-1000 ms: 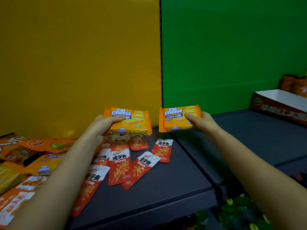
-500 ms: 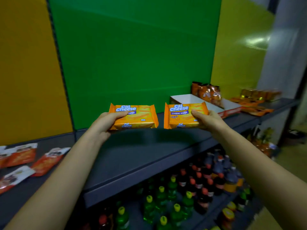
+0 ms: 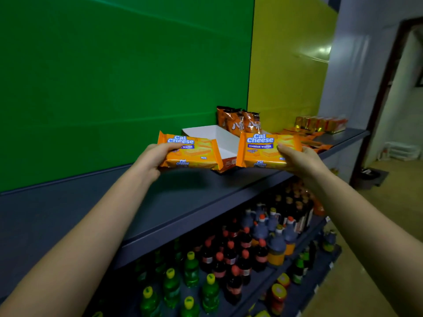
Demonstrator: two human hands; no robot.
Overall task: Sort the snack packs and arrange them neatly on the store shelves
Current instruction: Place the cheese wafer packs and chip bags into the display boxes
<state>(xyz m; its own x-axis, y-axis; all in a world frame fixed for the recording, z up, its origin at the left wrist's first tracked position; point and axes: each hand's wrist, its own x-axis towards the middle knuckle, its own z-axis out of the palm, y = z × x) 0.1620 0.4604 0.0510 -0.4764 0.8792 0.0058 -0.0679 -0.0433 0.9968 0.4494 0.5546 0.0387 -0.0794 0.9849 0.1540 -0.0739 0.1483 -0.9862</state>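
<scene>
A long dark grey store shelf (image 3: 183, 202) runs from near left to far right, backed by a large green wall panel (image 3: 114, 76) and then a yellow panel (image 3: 288, 65). The near and middle stretch of this shelf is bare. Below it, a lower shelf is packed with drink bottles (image 3: 229, 259) with green, yellow, red and orange caps; their labels are too small to read.

Further right on the upper shelf sits an open white cardboard tray (image 3: 219, 136), seemingly empty, with printed red on its outer side that cannot be read. Behind it stand orange-brown snack bags (image 3: 240, 121) with white lettering that is illegible. At the far right, a row of orange and gold packs (image 3: 320, 123) stands lined up, with flatter orange packs (image 3: 311, 140) lying nearer. So sorting appears partly done at that end, with much shelf space left to fill.

Two bare arms reach forward over the shelf. The left hand (image 3: 151, 159) grasps one orange pack, the left wafer pack (image 3: 190, 152), fingers clenched on its left end. The right hand (image 3: 299, 161) grasps the right wafer pack (image 3: 265, 149) by its right end. Both packs are held in the air just above the shelf, side by side but apart, in front of the tray, not yet placed.

Each pack reads "Cal Cheese" in white-and-blue lettering, with "CHEESE WAFER" on a blue band, the left band partly covered by the thumb. A smaller "Cal Cheese" repeats on the lower edge.
</scene>
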